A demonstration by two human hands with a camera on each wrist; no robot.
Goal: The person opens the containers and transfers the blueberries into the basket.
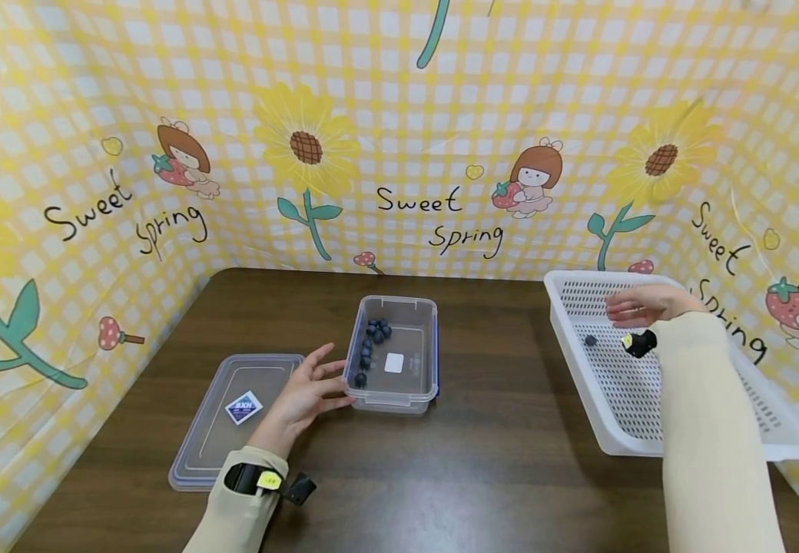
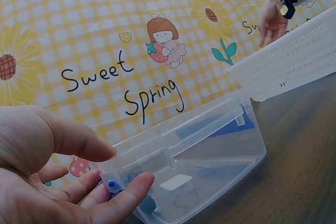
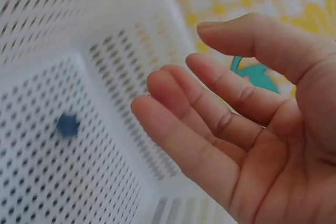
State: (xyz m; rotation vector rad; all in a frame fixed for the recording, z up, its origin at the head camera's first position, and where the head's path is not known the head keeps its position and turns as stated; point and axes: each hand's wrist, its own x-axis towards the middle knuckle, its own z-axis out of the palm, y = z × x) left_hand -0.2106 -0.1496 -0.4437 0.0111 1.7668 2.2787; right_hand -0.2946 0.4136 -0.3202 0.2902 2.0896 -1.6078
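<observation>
A clear plastic food container stands mid-table with several blueberries along its left side. My left hand is at the container's left wall, fingers spread and fairly straight, its fingertips touching or very near the rim. Over the white perforated basket on the right hovers my right hand, holding nothing. In the right wrist view its fingers are loosely bent, with thumb and fingertips apart. One blueberry lies on the basket floor, apart from that hand.
The container's lid, with a blue-and-white label, lies flat at the left, partly behind the left forearm. A yellow checked cloth rises behind and at both sides of the brown wooden table. The basket reaches close to the right-hand cloth.
</observation>
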